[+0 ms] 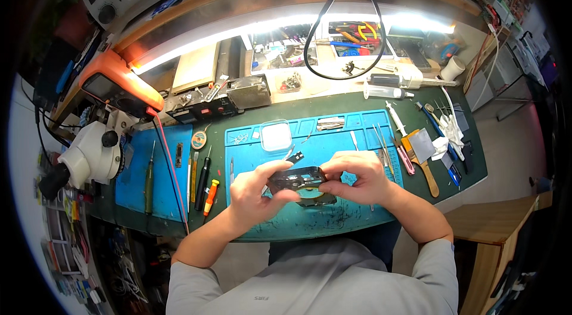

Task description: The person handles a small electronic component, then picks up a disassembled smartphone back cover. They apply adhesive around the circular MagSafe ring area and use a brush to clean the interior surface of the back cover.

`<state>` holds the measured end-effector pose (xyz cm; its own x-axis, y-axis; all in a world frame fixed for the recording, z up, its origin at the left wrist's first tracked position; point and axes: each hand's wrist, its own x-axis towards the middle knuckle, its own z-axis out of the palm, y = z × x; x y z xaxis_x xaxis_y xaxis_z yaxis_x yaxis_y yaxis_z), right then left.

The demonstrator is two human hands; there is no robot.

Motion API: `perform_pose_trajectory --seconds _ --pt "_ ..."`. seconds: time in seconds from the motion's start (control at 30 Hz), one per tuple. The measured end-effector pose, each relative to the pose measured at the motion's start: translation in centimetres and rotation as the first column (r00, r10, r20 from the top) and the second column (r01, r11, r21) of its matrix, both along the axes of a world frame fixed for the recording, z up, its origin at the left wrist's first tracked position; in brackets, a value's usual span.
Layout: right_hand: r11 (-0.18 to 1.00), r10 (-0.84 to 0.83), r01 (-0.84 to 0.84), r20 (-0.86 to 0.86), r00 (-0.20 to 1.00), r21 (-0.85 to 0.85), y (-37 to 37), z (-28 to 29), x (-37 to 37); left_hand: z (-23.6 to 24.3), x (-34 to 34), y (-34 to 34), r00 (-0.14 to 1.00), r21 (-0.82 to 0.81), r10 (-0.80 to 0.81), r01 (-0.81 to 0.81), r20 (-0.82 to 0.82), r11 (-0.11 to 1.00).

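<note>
Over the blue repair mat [262, 228] I hold a black, flat, phone-sized housing [296, 179] with cut-outs and metallic details. My left hand [257, 192] grips its left end between thumb and fingers. My right hand [358, 178] pinches the right end, thumb below and fingers above. Under the housing a second dark flat piece [322, 200] shows in part, with a yellowish curved strip beside it; whether the two are joined I cannot tell. Just behind the housing a small black part [296, 157] lies on the mat. Farther back stands a clear square container [276, 135].
Left of the mat lie an orange-handled screwdriver [211, 197], a black screwdriver [203, 182] and a solder reel [199, 140]. A microscope [95, 151] and an orange multimeter [122, 79] stand at far left. Tweezers [384, 145], pink-handled pliers [406, 160] and a wooden-handled brush [428, 178] lie right.
</note>
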<state>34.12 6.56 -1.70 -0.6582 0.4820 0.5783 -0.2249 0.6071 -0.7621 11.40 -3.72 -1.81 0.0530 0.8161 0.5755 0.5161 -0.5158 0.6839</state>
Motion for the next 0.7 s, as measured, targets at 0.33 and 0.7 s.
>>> perform_pose_trajectory --seconds 0.33,0.7 --pt "1.000 0.020 -0.020 0.012 1.000 -0.010 -0.2 0.0 -0.1 0.4 0.3 0.1 0.999 0.013 0.006 -0.006 -0.036 1.000" --pt "0.412 0.610 -0.412 -0.090 0.787 -0.813 0.2 -0.5 -0.1 0.1 0.5 0.3 0.864 -0.230 -0.009 0.145 0.504 0.962"
